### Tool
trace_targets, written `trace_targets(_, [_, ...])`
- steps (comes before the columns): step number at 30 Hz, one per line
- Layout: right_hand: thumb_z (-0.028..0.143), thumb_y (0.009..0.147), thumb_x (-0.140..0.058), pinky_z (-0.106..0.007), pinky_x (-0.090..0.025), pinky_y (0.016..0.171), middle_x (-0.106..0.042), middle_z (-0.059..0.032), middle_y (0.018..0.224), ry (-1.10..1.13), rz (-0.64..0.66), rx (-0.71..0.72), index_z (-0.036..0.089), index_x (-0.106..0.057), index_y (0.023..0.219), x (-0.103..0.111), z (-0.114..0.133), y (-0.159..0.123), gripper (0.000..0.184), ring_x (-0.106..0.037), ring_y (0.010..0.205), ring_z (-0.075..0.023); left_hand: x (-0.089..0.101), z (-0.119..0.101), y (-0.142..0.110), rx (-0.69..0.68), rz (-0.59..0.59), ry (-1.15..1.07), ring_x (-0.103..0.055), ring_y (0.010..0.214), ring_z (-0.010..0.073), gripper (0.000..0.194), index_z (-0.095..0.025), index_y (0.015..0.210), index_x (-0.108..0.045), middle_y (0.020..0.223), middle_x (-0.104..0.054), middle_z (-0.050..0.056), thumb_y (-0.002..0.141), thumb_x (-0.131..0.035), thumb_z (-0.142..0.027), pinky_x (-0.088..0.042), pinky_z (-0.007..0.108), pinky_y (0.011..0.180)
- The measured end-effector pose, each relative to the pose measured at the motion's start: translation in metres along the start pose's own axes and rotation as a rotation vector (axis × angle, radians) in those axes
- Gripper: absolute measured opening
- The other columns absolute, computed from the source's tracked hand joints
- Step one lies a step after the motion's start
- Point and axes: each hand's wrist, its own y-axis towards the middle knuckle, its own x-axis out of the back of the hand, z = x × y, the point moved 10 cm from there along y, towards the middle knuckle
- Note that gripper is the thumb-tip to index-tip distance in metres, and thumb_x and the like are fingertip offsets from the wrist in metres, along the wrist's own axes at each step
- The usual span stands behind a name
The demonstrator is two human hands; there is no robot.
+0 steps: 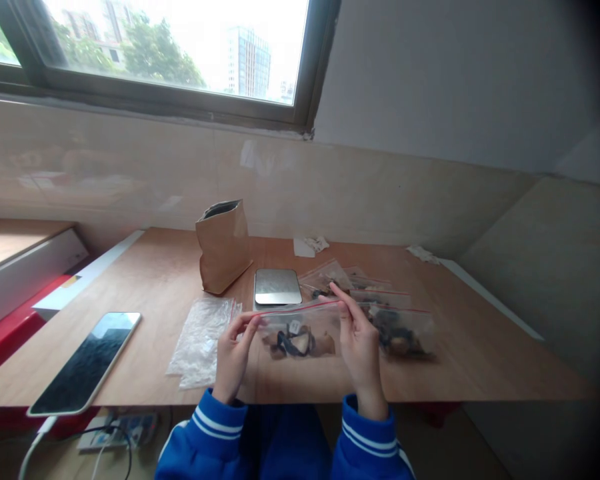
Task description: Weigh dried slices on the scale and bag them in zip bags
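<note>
Above the table edge [430, 390] — both hands [300, 343] pinching a zip bag [300, 333] by its top, contents dark, indistinct.

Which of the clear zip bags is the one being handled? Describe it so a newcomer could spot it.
On the wooden table, look in front of the small silver scale. The held zip bag is lifted off the table, with the left hand and right hand pinching its red-lined top. The filled bags to its right lie flat.
</note>
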Motion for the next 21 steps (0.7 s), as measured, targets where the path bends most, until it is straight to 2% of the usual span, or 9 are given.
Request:
trace_targets(3, [0.047,0.094,-0.041,-0.037,-0.047,0.095,-0.067,-0.01,0.117,0.09,0.023,-0.103,0.02,-0.056,0.124,-0.007,-0.035,-0.009,0.043,-0.064,0.107,-0.023,0.005,0.003,0.004,-0.002,-0.009,0.029,-0.065,0.08,0.0175,0.024,-0.018,0.092,-0.068,0.082,-0.07,0.002,0.084,-0.06,-0.04,-0.048,0.027,0.077])
trace_targets(7, [0.05,0.089,-0.05,-0.035,-0.051,0.085,-0.072,-0.0098,0.099,0.222,0.088,-0.209,0.018,-0.063,0.098,-0.021,-0.067,-0.02,0.035,-0.068,0.094,-0.0233,0.007,0.014,0.004,0.022,-0.048,0.037,-0.065,0.079,0.0173,0.027,-0.018,0.092,-0.068,0.081,-0.07,0.003,0.083,-0.061,-0.042,-0.049,0.027,0.076])
trace_targets(10, [0.049,0.086,-0.055,-0.035,-0.051,0.085,-0.074,-0.0093,0.094,0.274,0.134,-0.256,0.018,-0.064,0.088,-0.026,-0.077,-0.023,0.032,-0.069,0.092,-0.024,0.009,0.023,0.004,0.028,-0.064,0.039,-0.065,0.079,0.0171,0.026,-0.018,0.094,-0.068,0.082,-0.07,0.002,0.082,-0.062,-0.041,-0.05,0.027,0.076])
trace_targets(14, [0.05,0.086,-0.055,-0.037,-0.05,0.087,-0.074,-0.0094,0.093,0.253,0.143,-0.262,0.018,-0.068,0.089,-0.024,-0.084,-0.023,0.035,-0.068,0.092,-0.0255,0.013,0.032,0.004,0.035,-0.058,0.032,-0.066,0.082,0.0179,0.025,-0.019,0.096,-0.067,0.085,-0.07,0.003,0.082,-0.062,-0.04,-0.05,0.029,0.078])
trace_targets(21, [0.051,0.088,-0.05,-0.035,-0.05,0.085,-0.073,-0.0094,0.098,0.214,0.143,-0.226,0.018,-0.07,0.096,-0.024,-0.092,-0.024,0.04,-0.067,0.095,-0.0248,0.018,0.016,0.004,0.006,-0.025,0.219,-0.065,0.089,0.0198,0.028,-0.02,0.095,-0.068,0.094,-0.071,0.004,0.084,-0.057,-0.044,-0.048,0.03,0.081])
